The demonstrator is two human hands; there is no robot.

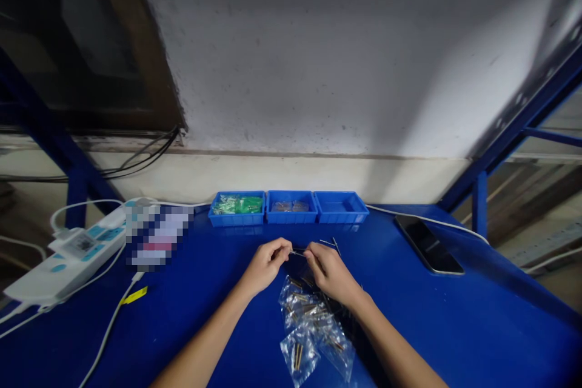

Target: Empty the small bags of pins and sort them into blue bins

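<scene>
Above the blue tabletop, my left hand (267,265) and my right hand (331,273) face each other, fingertips pinched. A thin, dark metallic rod (298,251) spans the gap between them; its exact kind is too small to tell, and my fingers cover its ends. Clear plastic bags (300,348) with small brass-coloured pins lie in a heap below my hands, partly under my right forearm. Just beyond my right hand are a few loose thin rods (335,245) on the table.
Three blue bins stand by the wall: one with green packets (236,219), one with small bagged parts (291,218), and a right-hand bin (342,217). A dark phone (430,245) lies right. A white power strip (68,260), cables and a yellow tag (135,296) are left.
</scene>
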